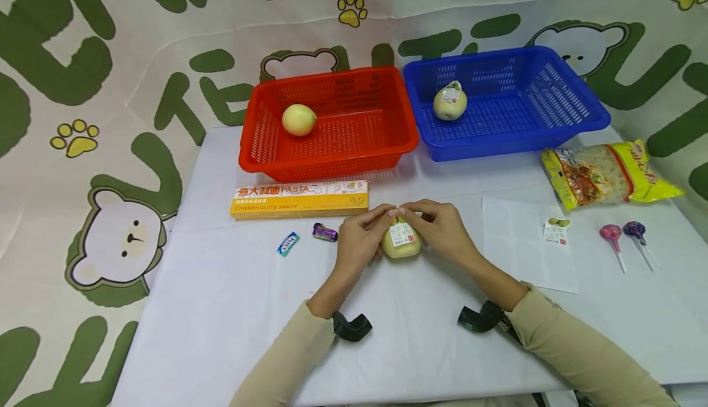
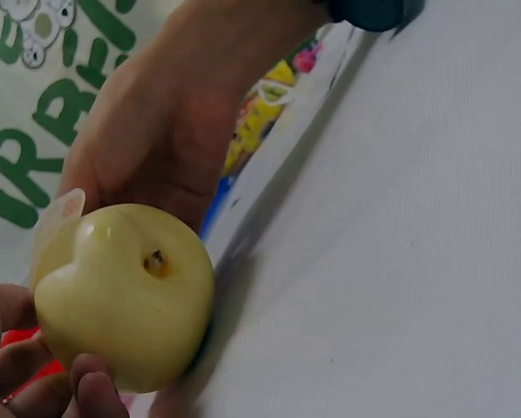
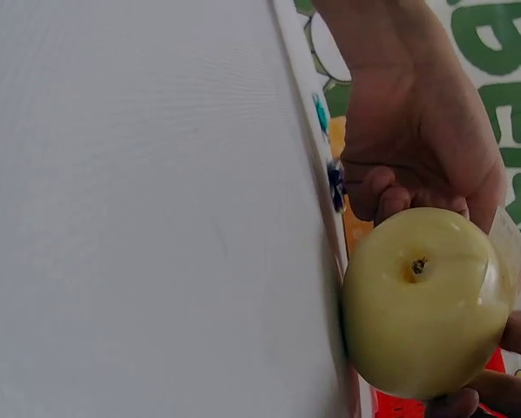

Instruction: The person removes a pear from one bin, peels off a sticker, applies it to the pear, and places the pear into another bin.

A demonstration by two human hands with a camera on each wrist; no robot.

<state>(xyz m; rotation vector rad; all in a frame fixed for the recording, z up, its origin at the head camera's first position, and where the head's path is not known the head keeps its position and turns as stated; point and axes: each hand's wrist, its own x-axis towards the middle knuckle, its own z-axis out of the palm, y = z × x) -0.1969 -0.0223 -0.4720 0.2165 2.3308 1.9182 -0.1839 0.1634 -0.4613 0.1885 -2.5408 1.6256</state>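
Note:
A pale yellow pear point(image 1: 402, 251) stands on the table between both hands, a white printed label point(image 1: 401, 233) on its near side. My left hand point(image 1: 356, 241) grips the pear from the left, and my right hand point(image 1: 442, 229) holds it from the right. Thumbs and forefingers meet at the top edge of the label. From the left wrist, the blossom end of the pear point(image 2: 125, 300) faces the camera, and one label end stands off the skin. The right wrist view shows the pear point(image 3: 417, 313) with curled fingers around its sides.
Behind are a red basket point(image 1: 329, 170) with one pear and a blue basket point(image 1: 509, 142) with a labelled pear. A pasta box point(image 1: 298, 201), two small wrapped candies, a label sheet point(image 1: 520, 241), two lollipops and a yellow food bag point(image 1: 603, 173) lie around the hands.

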